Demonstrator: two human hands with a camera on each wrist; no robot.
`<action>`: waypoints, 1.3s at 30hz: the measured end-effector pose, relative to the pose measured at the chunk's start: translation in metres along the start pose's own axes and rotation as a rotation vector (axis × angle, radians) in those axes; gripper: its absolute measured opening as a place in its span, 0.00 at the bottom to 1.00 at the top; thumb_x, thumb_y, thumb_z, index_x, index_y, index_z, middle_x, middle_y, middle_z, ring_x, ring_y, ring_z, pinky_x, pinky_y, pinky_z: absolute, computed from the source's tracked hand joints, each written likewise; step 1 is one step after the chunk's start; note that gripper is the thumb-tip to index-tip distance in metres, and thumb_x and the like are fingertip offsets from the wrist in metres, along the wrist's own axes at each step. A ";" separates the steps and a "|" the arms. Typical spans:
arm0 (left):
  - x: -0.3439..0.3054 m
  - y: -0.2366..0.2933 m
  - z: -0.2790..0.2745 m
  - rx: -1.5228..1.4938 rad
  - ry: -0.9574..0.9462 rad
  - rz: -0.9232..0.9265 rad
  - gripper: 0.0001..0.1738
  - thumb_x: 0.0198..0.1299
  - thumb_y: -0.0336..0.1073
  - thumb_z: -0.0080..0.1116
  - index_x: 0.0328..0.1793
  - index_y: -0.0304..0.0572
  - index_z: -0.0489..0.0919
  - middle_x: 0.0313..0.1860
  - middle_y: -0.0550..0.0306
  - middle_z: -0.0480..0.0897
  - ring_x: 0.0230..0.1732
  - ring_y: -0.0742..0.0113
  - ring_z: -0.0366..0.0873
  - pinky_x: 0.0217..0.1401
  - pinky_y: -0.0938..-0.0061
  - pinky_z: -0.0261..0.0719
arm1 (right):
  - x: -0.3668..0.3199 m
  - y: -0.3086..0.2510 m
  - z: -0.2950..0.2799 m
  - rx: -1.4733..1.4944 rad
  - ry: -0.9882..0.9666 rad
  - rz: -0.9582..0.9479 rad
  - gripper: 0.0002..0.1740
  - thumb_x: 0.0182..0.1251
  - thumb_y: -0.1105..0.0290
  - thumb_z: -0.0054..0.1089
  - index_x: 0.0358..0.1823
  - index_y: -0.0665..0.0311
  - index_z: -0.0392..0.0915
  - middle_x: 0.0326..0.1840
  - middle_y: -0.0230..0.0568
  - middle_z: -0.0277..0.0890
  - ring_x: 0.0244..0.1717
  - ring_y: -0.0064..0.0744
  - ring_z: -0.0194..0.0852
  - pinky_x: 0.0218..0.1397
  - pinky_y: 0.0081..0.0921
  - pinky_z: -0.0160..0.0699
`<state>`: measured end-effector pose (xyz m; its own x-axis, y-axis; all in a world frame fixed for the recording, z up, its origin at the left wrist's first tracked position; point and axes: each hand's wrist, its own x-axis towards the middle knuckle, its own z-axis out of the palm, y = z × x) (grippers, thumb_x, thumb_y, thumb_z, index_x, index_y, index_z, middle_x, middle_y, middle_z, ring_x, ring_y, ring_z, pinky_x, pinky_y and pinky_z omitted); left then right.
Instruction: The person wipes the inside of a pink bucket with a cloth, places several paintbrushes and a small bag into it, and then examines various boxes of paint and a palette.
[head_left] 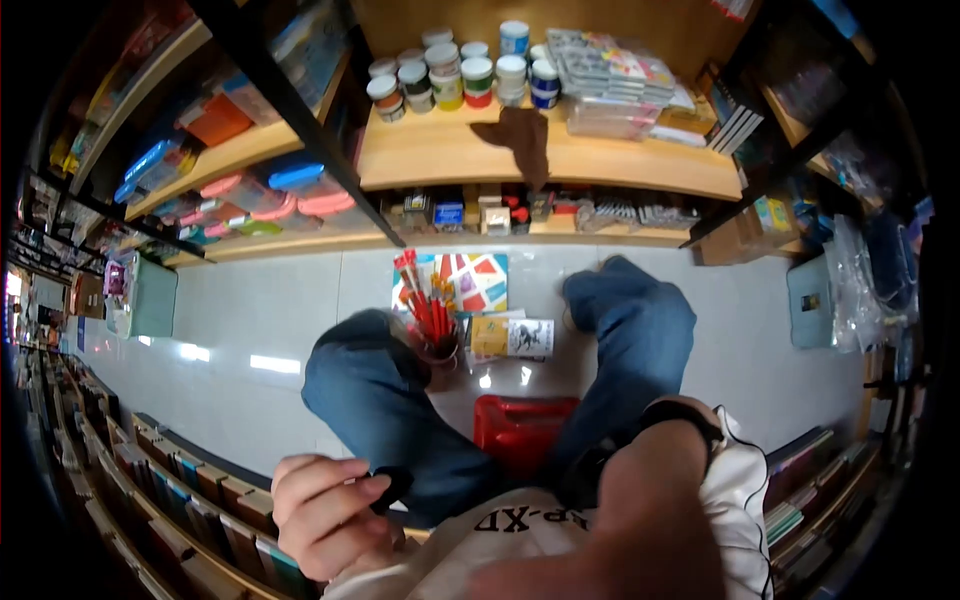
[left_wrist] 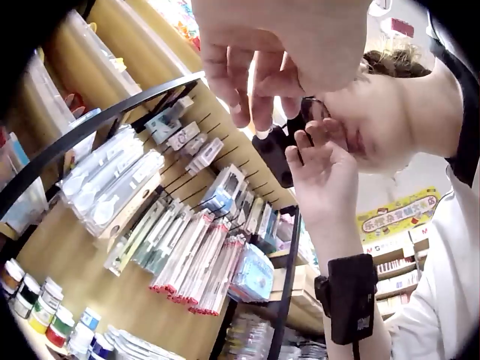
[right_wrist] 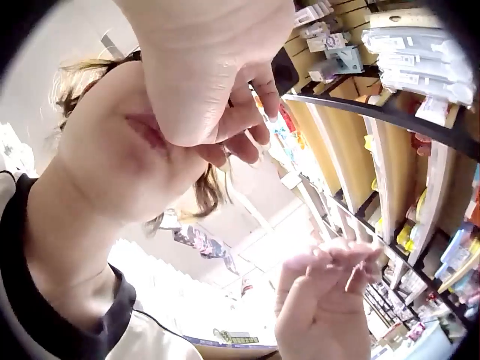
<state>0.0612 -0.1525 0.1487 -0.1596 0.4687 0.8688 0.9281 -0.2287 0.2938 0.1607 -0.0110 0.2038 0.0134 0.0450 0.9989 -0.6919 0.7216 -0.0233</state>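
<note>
My left hand is raised at the lower left of the head view, its fingers loosely bent and nothing held. Close below the camera, my right hand is large and blurred. Seen from the left wrist, that right hand is lifted beside the chin, fingers slack and palm bare. In the right wrist view its bent fingers hang beside the face, while the left hand is up and apart from it. Between the legs on the floor, a cup holds several red-handled paintbrushes.
A colourful patterned sheet and a small printed booklet lie by the cup. Behind them is a red stool. The wooden shelf ahead bears paint jars, a brown cloth and stacked packs. Shelving surrounds the person.
</note>
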 end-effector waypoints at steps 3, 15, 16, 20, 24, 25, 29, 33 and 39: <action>-0.006 -0.006 0.004 -0.064 0.036 -0.003 0.07 0.48 0.32 0.58 0.27 0.46 0.69 0.25 0.56 0.79 0.26 0.61 0.77 0.22 0.75 0.70 | 0.009 0.011 -0.023 0.099 -0.253 0.192 0.06 0.49 0.72 0.52 0.17 0.61 0.72 0.23 0.38 0.72 0.24 0.30 0.71 0.24 0.21 0.68; 0.011 -0.016 0.023 -0.258 -0.069 0.066 0.01 0.40 0.29 0.56 0.22 0.41 0.76 0.23 0.53 0.81 0.25 0.61 0.79 0.21 0.78 0.71 | 0.023 -0.020 0.018 0.141 0.136 0.637 0.08 0.45 0.71 0.53 0.13 0.62 0.67 0.21 0.34 0.67 0.32 0.33 0.70 0.27 0.30 0.70; 0.017 -0.020 0.024 -0.300 -0.116 0.168 0.03 0.40 0.30 0.57 0.23 0.40 0.77 0.23 0.52 0.80 0.25 0.61 0.79 0.20 0.78 0.71 | 0.015 -0.023 0.015 0.138 0.135 0.628 0.08 0.45 0.71 0.53 0.13 0.62 0.67 0.21 0.34 0.67 0.32 0.33 0.70 0.27 0.30 0.70; 0.013 -0.021 0.037 -0.387 -0.099 0.136 0.07 0.39 0.31 0.59 0.25 0.36 0.77 0.24 0.50 0.80 0.26 0.60 0.79 0.22 0.77 0.72 | 0.005 -0.004 0.000 0.082 -0.256 0.265 0.12 0.48 0.69 0.59 0.14 0.62 0.67 0.24 0.37 0.68 0.31 0.35 0.69 0.30 0.30 0.69; -0.003 -0.049 0.065 -0.652 -0.263 0.213 0.07 0.40 0.31 0.59 0.25 0.34 0.76 0.25 0.49 0.79 0.27 0.58 0.78 0.25 0.75 0.73 | 0.008 -0.003 0.001 0.067 -0.078 0.369 0.19 0.48 0.53 0.59 0.26 0.65 0.77 0.32 0.40 0.72 0.31 0.36 0.68 0.35 0.40 0.71; -0.002 -0.057 0.074 -0.717 -0.290 0.244 0.07 0.40 0.31 0.59 0.25 0.34 0.76 0.26 0.49 0.79 0.27 0.58 0.78 0.25 0.74 0.74 | 0.008 0.002 -0.016 0.220 -0.339 0.631 0.14 0.55 0.61 0.52 0.34 0.65 0.70 0.31 0.41 0.69 0.34 0.38 0.68 0.38 0.36 0.69; 0.027 -0.077 0.114 -0.617 -0.396 0.010 0.05 0.44 0.27 0.53 0.29 0.36 0.76 0.28 0.51 0.78 0.28 0.56 0.77 0.29 0.69 0.75 | 0.001 0.033 -0.048 0.140 -0.544 0.915 0.09 0.45 0.83 0.54 0.30 0.67 0.72 0.31 0.43 0.69 0.36 0.41 0.71 0.43 0.31 0.72; -0.008 -0.123 0.164 -0.475 -0.510 -0.208 0.06 0.45 0.25 0.49 0.29 0.42 0.76 0.29 0.54 0.79 0.30 0.56 0.77 0.31 0.68 0.75 | -0.039 0.079 -0.084 -0.189 -0.533 1.209 0.08 0.50 0.82 0.45 0.30 0.69 0.73 0.29 0.42 0.75 0.33 0.37 0.75 0.38 0.25 0.72; -0.048 -0.141 0.193 -0.419 -0.704 -0.229 0.06 0.46 0.27 0.50 0.31 0.43 0.76 0.28 0.55 0.77 0.31 0.57 0.77 0.35 0.68 0.74 | -0.174 0.225 -0.183 -0.567 -0.564 1.338 0.10 0.59 0.73 0.48 0.38 0.69 0.76 0.31 0.44 0.77 0.34 0.32 0.76 0.40 0.24 0.72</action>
<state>0.0032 0.0216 -0.0110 0.0475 0.9318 0.3599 0.6749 -0.2955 0.6762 0.1344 0.2702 0.0168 -0.7204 0.6828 0.1216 0.3769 0.5326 -0.7578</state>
